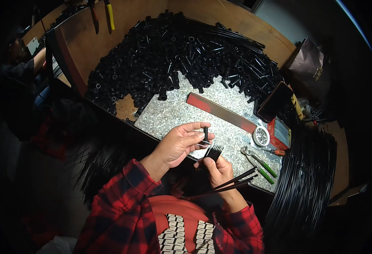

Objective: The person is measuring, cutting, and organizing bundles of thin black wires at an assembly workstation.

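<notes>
Between the thumb and fingers of my left hand (181, 142) is a small black tube (206, 133), held upright. My right hand (220, 170) is closed around a fanned row of thin black rods (212, 153), which look like umbrella ribs; their tips point up toward the tube. A few pale, thin wire-like ends lie between the two hands, and I cannot make out which part they belong to. More long black rods (232, 183) stick out across my right wrist. Both hands are over the near edge of the speckled board (173, 110).
Black tubular parts (152, 55) are heaped along the back. On the board lie a red-worn bar (220, 111), a white cup (261, 136) of small metal bits and green-handled pliers (259, 163). A phone (275, 101), a red box (279, 133) and long black rods (304, 178) are at right.
</notes>
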Motion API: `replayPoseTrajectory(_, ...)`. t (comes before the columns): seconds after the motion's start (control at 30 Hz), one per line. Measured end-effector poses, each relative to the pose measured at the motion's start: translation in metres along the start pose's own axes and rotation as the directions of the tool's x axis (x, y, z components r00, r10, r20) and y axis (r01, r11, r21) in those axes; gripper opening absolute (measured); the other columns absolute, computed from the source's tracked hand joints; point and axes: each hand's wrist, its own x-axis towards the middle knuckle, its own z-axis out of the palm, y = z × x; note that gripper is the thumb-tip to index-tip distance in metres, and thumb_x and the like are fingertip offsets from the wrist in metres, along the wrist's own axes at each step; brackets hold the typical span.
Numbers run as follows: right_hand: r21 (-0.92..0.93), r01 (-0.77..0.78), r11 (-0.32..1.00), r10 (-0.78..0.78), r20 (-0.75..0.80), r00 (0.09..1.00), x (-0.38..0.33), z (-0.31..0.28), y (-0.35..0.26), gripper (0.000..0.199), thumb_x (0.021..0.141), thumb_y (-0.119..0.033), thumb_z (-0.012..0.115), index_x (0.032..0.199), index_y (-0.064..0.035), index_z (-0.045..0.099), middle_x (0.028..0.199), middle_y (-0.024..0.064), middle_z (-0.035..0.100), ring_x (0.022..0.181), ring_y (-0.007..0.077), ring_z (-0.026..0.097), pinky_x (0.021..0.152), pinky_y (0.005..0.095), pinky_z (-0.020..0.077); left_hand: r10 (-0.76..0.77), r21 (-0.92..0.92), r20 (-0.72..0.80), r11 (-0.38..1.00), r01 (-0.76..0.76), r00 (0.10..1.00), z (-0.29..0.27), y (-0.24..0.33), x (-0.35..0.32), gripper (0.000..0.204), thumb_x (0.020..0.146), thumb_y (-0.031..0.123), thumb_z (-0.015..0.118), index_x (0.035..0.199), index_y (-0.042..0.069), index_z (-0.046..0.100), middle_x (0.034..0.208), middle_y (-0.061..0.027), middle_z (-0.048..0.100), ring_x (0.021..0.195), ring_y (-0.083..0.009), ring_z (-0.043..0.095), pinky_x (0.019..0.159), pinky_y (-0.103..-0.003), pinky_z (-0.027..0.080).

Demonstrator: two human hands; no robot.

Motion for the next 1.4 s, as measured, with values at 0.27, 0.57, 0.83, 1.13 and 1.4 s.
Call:
replayPoseTrajectory(0.27,-0.025,-0.037,0.999,0.038,0.047,0.998,0.002,-0.004,0.004,0.024,0.098,-0.022,0.052,0.098,0.0001,0.060,0.084,0.0066,0.068,0.077,0.0112,0.062,0.072,0.0246,0.0485,-0.004,0.057,-0.021,0.998,0.005,1.000,-0.001,-0.002,0.005,0.034,0.092,0.003,0.055,0.126,0.001,0.052,0.105,-0.0110,0.064,0.095,-0.0140,0.063,0.082,-0.026,0.053)
replayPoseTrajectory(0.57,-0.013,-0.054,0.998,0.055,0.060,0.997,0.004,-0.004,0.004,0.024,0.098,-0.022,0.052,0.103,-0.0002,0.060,0.084,0.0061,0.067,0.077,0.0110,0.061,0.073,0.0245,0.0476,-0.037,0.047,0.037,0.998,0.035,0.999,-0.004,0.000,0.005,0.034,0.094,0.006,0.054,0.127,0.000,0.052,0.107,-0.0105,0.063,0.096,-0.0143,0.062,0.085,-0.028,0.052)
replayPoseTrajectory(0.83,-0.019,-0.032,0.999,0.033,0.070,0.997,0.008,-0.003,0.006,0.029,0.098,-0.021,0.051,0.116,0.0010,0.058,0.084,0.0058,0.067,0.077,0.0105,0.061,0.073,0.0239,0.0473,-0.055,0.051,0.062,0.997,0.052,0.997,-0.006,-0.001,0.007,0.034,0.094,0.006,0.053,0.128,0.000,0.051,0.107,-0.0111,0.063,0.098,-0.0157,0.062,0.087,-0.029,0.052)
replayPoseTrajectory(1.13,-0.025,-0.059,0.998,0.060,0.049,0.997,0.008,0.000,0.001,0.024,0.097,-0.018,0.052,0.112,-0.0001,0.059,0.082,0.0048,0.067,0.075,0.0094,0.061,0.070,0.0231,0.0475,-0.059,0.031,0.087,0.998,0.056,0.994,-0.012,-0.002,0.005,0.030,0.094,0.003,0.052,0.123,-0.003,0.053,0.112,-0.0114,0.061,0.100,-0.0171,0.062,0.089,-0.030,0.051)
replayPoseTrajectory(1.4,0.005,-0.074,0.997,0.074,-0.021,0.997,0.010,0.002,-0.003,0.016,0.093,-0.015,0.060,0.096,-0.0001,0.065,0.078,0.0032,0.067,0.072,0.0075,0.059,0.066,0.0236,0.0479,-0.021,0.190,0.113,0.982,-0.001,0.993,-0.008,-0.004,-0.008,0.027,0.089,-0.002,0.057,0.116,-0.005,0.057,0.105,-0.0076,0.062,0.095,-0.0137,0.062,0.082,-0.025,0.053)
